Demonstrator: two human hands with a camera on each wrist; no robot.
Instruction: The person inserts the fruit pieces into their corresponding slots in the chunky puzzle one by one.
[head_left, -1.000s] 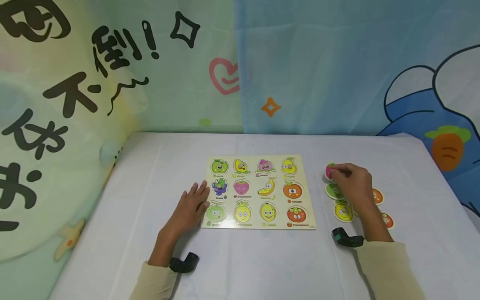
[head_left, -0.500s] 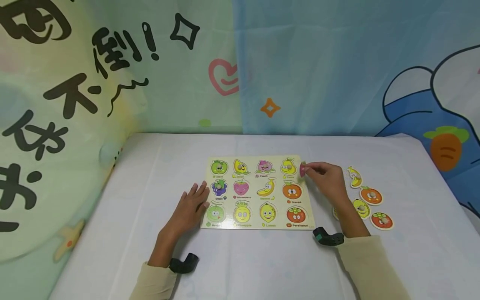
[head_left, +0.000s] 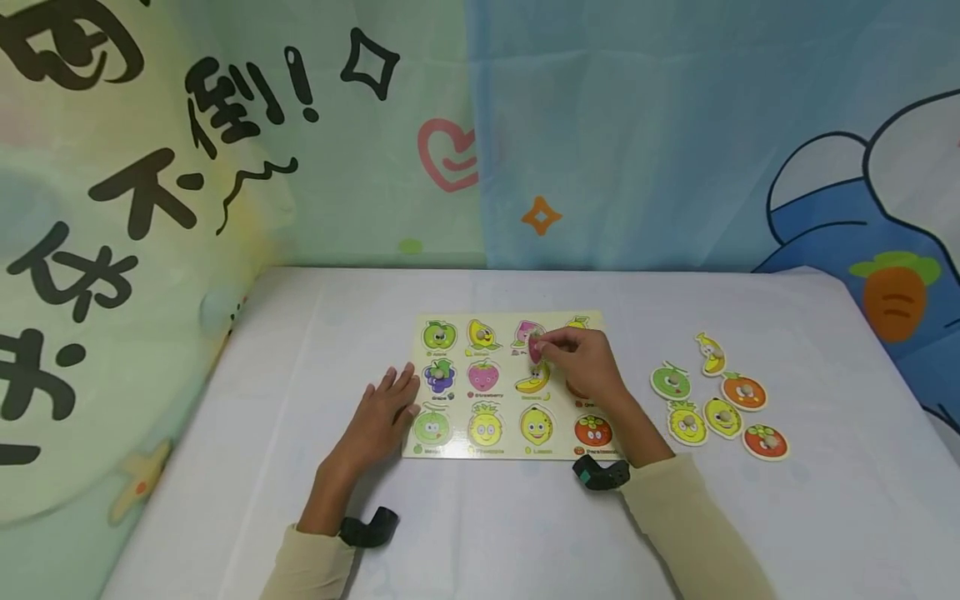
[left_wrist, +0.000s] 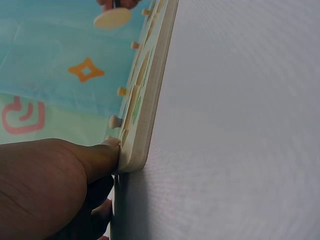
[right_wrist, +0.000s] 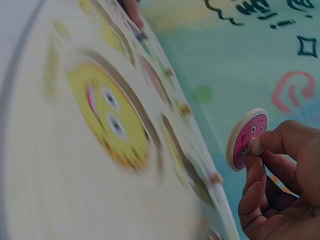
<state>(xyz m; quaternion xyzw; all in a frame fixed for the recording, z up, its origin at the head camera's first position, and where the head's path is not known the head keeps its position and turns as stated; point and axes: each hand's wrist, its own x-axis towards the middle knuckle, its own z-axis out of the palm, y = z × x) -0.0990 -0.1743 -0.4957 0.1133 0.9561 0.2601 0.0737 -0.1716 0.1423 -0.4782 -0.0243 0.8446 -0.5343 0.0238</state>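
Note:
A cream fruit puzzle board (head_left: pixel 564 425) lies on the white table. My right hand (head_left: pixel 581 360) is over its upper right part, thumb and fingers pinching the small knob of a pink strawberry puzzle piece (right_wrist: pixel 257 125). In the head view that piece overlaps the board between the printed peach and banana (head_left: pixel 532 379). The strawberry picture (head_left: pixel 483 375) on the board is left of the held piece. My left hand (head_left: pixel 381 412) rests along the board's left edge, fingers extended; the left wrist view shows its thumb (left_wrist: pixel 102 160) at the board's corner.
Right of the board lie several loose pieces: a banana (head_left: pixel 710 356), a green melon (head_left: pixel 670 382), an orange (head_left: pixel 743 391), a pineapple (head_left: pixel 686 423), a lemon (head_left: pixel 722 417) and a persimmon (head_left: pixel 765 442). A printed cloth backdrop (head_left: pixel 637 150) stands behind the table.
My right hand has carried the strawberry piece left from beside the loose pieces, past the board's right edge, to over the board. My left hand has stayed in place.

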